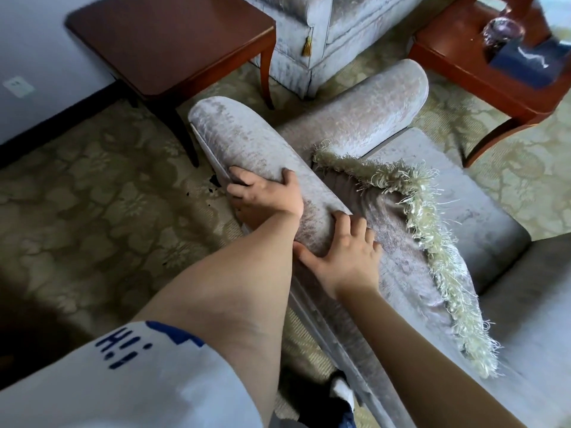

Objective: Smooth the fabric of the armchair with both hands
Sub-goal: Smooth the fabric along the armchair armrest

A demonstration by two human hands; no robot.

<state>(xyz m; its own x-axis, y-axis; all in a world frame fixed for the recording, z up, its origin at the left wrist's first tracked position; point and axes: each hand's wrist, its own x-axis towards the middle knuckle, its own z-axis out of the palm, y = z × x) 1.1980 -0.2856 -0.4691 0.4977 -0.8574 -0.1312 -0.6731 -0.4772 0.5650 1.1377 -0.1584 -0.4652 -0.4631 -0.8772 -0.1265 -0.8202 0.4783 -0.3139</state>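
Observation:
A pale grey velvet armchair (380, 118) fills the middle of the view, seen from behind and above. My left hand (265, 194) lies over the outer side of its rounded top roll (247, 140), fingers spread and curled around the edge, pressing on the fabric. My right hand (343, 251) rests flat on the same roll, closer to me, fingers apart and pointing forward. A grey cushion with a cream fringe (429, 217) leans against the inside of the chair, touching my right fingertips. Neither hand holds anything.
A dark wooden side table (173, 41) stands at the far left, a reddish one (482, 72) with a glass object and a blue item at the far right. Another grey sofa (312, 35) sits behind. Patterned beige carpet (92, 196) covers the floor.

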